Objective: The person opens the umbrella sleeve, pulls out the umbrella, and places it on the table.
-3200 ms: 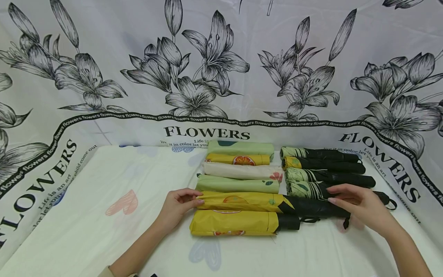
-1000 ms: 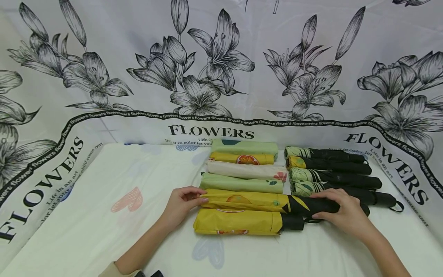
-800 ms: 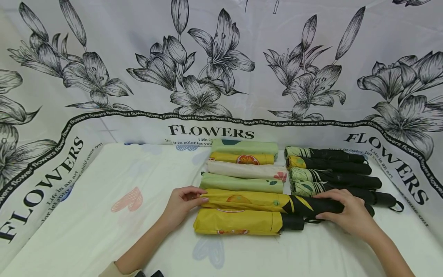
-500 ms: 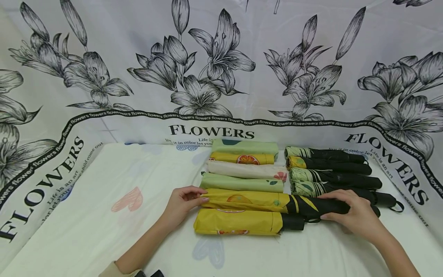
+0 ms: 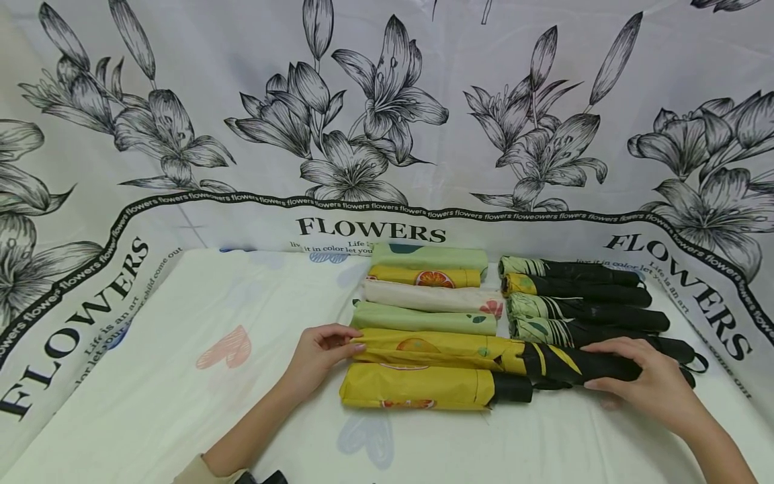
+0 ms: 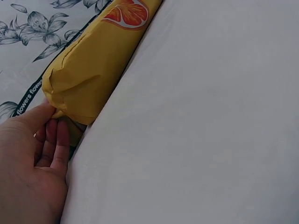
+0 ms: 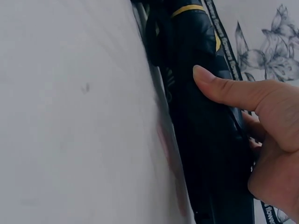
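Observation:
A yellow umbrella sleeve with an orange-slice print lies crosswise. A black folded umbrella with yellow stripes sticks out of its right end. My left hand pinches the sleeve's left end between thumb and fingers. On the right, my right hand grips the umbrella, thumb on the near side and fingers on the far side. In the right wrist view the thumb presses the black fabric. Just in front lies another yellow sleeve, a black umbrella end showing from it.
Behind the held sleeve lie a light green sleeve, a cream one, a yellow one and another green one. Several folded umbrellas lie at their right. A white cloth covers the surface, with a flower-print curtain behind.
My right hand, gripping the umbrella, has moved right over the last second, and more of the black umbrella shows past the yellow sleeve. My left hand keeps its pinch on the sleeve's left end.

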`<state>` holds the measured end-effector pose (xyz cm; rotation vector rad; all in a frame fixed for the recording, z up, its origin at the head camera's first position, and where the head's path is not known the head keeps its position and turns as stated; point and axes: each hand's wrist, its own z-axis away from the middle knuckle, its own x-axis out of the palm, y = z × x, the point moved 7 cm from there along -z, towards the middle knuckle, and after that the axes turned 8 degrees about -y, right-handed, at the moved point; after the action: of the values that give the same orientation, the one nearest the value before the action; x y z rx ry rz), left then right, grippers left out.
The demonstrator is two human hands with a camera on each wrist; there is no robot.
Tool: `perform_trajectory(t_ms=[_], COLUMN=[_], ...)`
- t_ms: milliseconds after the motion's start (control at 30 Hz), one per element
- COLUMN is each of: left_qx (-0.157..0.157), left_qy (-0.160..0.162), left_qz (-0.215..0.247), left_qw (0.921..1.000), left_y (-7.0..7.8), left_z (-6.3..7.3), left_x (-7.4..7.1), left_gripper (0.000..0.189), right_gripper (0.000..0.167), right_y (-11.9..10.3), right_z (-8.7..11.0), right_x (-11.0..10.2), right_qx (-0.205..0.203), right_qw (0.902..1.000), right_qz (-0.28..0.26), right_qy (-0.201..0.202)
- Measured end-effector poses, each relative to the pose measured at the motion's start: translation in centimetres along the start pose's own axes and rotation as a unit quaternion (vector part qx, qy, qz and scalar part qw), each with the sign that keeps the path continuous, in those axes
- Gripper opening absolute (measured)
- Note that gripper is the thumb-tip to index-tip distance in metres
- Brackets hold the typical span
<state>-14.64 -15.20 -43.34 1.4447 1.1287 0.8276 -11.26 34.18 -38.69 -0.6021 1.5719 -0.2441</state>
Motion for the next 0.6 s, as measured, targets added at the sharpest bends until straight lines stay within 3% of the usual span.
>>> perform_trajectory(t_ms=[300,600], left_qx=[-0.006,-0.012], left_qy=[-0.003,-0.007], left_qz=[-0.010,-0.003], left_qw=[0.9999,0.9999], left_y=[-0.1,-0.3], left_z=[0.0,0.0], left_x=[-0.1,0.0], left_gripper=[0.021,0.022], right_gripper=[0.053,0.052], right_y=[1.9,3.4], right_z=[0.3,0.6], right_x=[-0.3,-0.2], right_qx=[0.030,0.027], right_qw=[0.9995,0.9992], right_qz=[-0.009,-0.030], right_qy=[-0.010,-0.002])
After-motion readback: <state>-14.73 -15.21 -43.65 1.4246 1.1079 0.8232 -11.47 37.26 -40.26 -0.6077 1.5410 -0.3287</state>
